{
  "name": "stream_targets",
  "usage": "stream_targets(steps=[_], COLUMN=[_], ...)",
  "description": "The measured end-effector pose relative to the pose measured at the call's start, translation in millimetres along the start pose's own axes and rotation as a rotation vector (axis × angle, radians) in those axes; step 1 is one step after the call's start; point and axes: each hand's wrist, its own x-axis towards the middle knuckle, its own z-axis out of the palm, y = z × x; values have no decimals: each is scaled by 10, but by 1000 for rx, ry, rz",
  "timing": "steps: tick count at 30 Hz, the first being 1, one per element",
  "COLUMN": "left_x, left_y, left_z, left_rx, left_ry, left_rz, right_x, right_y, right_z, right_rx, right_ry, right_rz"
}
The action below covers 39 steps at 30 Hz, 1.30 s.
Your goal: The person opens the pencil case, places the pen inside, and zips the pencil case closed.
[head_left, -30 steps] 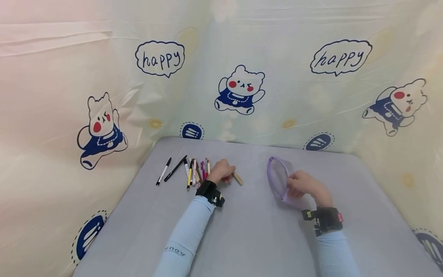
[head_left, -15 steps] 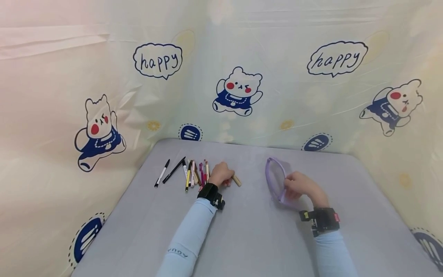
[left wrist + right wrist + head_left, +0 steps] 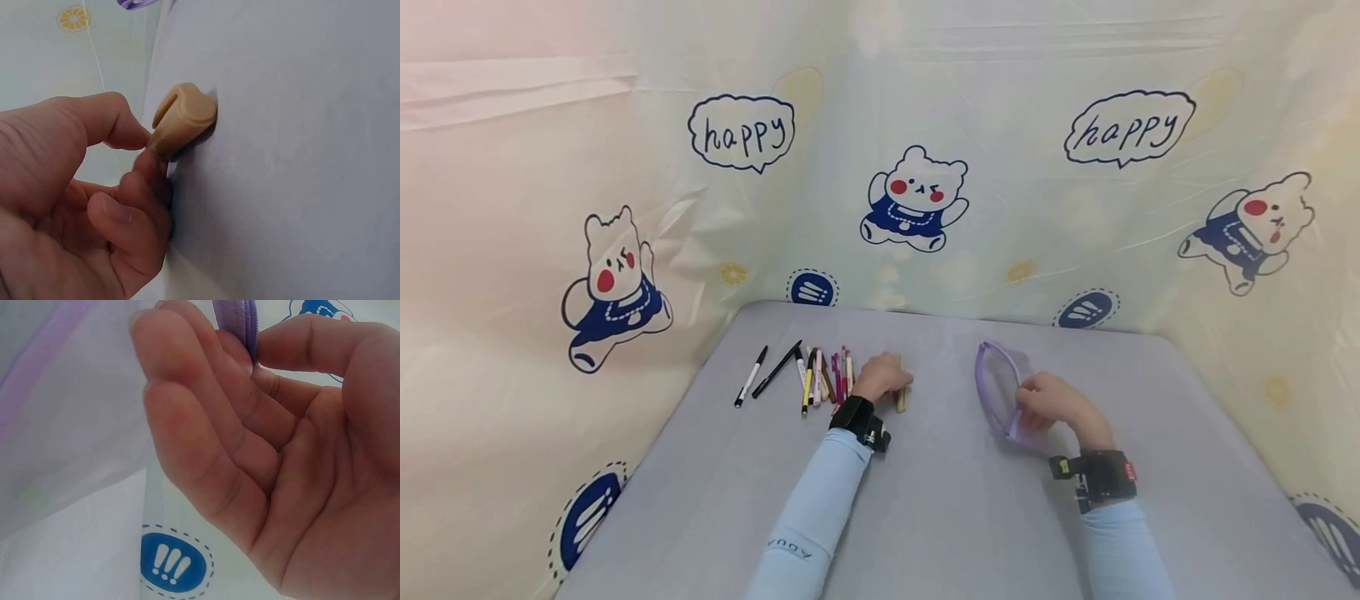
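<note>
My left hand [image 3: 882,377] pinches a beige pen [image 3: 902,400] between thumb and fingers, just right of the pen group. Close up in the left wrist view, the pen's capped end [image 3: 190,112] with its moulded clip points away from the fingertips, close over the table surface. At the right, my right hand [image 3: 1056,402] holds the near side of a see-through purple zip pouch [image 3: 982,387], whose mouth gapes toward the left. The right wrist view shows thumb and fingers pinching its purple zipper edge [image 3: 237,322]; the other fingers extend along the pouch wall.
Several pens and markers lie left of my left hand, among them a yellow one [image 3: 808,383] and a pink one [image 3: 818,379]. A black pen [image 3: 777,369] and a white pen [image 3: 750,379] lie farther left. A printed curtain [image 3: 1000,208] hangs behind the grey table [image 3: 955,517].
The beige pen has swung in my left fingers from slanting down to the right to pointing nearly straight toward me. My right hand and the pouch stay almost still.
</note>
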Motion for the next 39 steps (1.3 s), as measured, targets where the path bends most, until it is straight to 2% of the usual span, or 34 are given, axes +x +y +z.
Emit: stream_targets(steps=[3, 9, 13, 19, 25, 39], left_x=[53, 115, 75, -59, -122, -77], left_y=[-25, -30, 16, 143, 342, 694], left_z=[7, 15, 4, 33, 151, 474], left_rx=[-28, -194, -292, -417, -484, -537], left_ry=[-24, -93, -92, -103, -128, -149], left_rz=[2, 53, 72, 72, 93, 108], right_x=[3, 18, 25, 34, 34, 35], right_y=[5, 14, -29, -37, 12, 33], right_z=[-3, -23, -34, -26, -27, -54], right_rx=[8, 17, 9, 7, 0, -3], right_ry=[-3, -13, -15, -15, -20, -18], right_rz=[3, 7, 3, -3, -4, -31])
